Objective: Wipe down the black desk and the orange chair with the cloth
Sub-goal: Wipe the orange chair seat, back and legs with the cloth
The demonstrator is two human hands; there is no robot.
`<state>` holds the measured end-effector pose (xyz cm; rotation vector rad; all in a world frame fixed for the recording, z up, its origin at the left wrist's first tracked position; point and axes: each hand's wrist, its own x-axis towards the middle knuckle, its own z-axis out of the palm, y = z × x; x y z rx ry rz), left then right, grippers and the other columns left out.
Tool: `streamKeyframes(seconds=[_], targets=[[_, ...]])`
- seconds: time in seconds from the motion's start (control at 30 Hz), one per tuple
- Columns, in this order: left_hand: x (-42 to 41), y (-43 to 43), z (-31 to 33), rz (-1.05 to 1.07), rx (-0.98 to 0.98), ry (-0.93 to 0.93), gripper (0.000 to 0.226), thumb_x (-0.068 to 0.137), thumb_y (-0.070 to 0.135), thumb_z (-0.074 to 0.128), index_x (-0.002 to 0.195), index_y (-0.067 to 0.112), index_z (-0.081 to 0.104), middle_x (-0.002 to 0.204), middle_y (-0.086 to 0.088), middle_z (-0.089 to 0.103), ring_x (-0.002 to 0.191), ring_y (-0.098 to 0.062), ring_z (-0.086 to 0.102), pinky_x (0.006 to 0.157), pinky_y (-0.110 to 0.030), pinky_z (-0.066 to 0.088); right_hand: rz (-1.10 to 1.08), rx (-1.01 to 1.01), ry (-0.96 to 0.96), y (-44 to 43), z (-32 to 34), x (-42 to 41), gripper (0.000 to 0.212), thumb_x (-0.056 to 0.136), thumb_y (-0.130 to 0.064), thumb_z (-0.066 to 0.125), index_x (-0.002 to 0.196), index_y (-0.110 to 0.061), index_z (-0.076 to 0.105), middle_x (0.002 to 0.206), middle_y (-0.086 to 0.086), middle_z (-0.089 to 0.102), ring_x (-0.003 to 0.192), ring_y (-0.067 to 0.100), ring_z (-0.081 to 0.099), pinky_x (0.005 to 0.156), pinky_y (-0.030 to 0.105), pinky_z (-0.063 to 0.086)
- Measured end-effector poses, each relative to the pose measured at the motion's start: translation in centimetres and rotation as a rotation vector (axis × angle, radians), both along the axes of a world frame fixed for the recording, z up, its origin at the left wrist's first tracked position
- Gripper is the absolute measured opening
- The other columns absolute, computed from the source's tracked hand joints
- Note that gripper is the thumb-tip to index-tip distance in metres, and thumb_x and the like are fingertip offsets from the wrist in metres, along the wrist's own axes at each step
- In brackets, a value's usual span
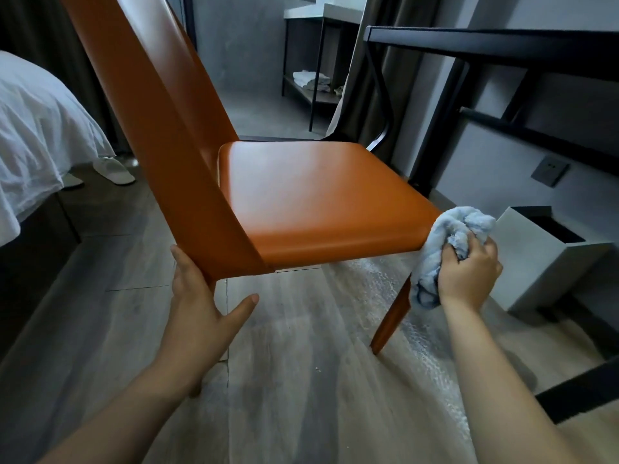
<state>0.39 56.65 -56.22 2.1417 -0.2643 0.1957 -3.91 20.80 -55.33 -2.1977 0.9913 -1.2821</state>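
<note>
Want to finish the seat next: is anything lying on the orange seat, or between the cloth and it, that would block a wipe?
Nothing visible. The cloth, bunched in the right hand, is already against the front corner of the orange chair; the seat top is bare. The left hand braces the backrest's lower edge, clear of the seat.

The room is dim, with soft daylight entering from the upper middle of the frame. A pale sheen lies on the orange chair seat (311, 195), and glare streaks the floor (301, 363) at lower centre. The left edge and lower right corner fall into shadow. Straight lines bow near the edges. Focus is fairly sharp throughout.
</note>
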Motion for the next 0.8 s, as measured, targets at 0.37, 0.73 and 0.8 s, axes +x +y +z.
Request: streamKeyframes(seconds=[0.37,0.73,0.8], targets=[[-1.3,-0.2,-1.4,-0.014,0.129,0.158,0.122,0.078,0.058,0.065,0.14,0.031,-0.036,0.157,0.007,-0.025,0.148,-0.021,-0.005,0.114,-0.036,0.014,0.088,0.369,0.081,4.5,-3.0,-1.8,0.024,0.095,-0.018,0.049,0.076,-0.01,0.059,0.077,0.015,0.062,0.073,0.033,0.058,0.058,0.032,0.037],[-2.2,0.1,1.6,-0.301,-0.02,0.403,0.079,0.073,0.074,0.053,0.14,0.035,0.039,0.144,0.01,0.043,0.116,-0.008,0.05,0.09,-0.025,0.045,0.809,0.623,-0.097,14.6,-1.4,-3.7,0.012,0.089,-0.028,0.065,0.094,-0.019,0.071,0.084,-0.003,0.073,0.081,0.008,0.069,0.065,0.021,0.052],[-2.0,0.0,1.7,-0.364,-0.188,0.496,0.084,0.066,0.079,0.056,0.137,0.035,0.044,0.138,0.011,0.05,0.118,-0.009,0.052,0.097,-0.035,0.049,0.946,0.656,-0.088,16.3,-0.7,-3.9,0.017,0.085,-0.031,0.065,0.097,-0.021,0.072,0.089,-0.002,0.074,0.085,0.009,0.07,0.066,0.019,0.053]])
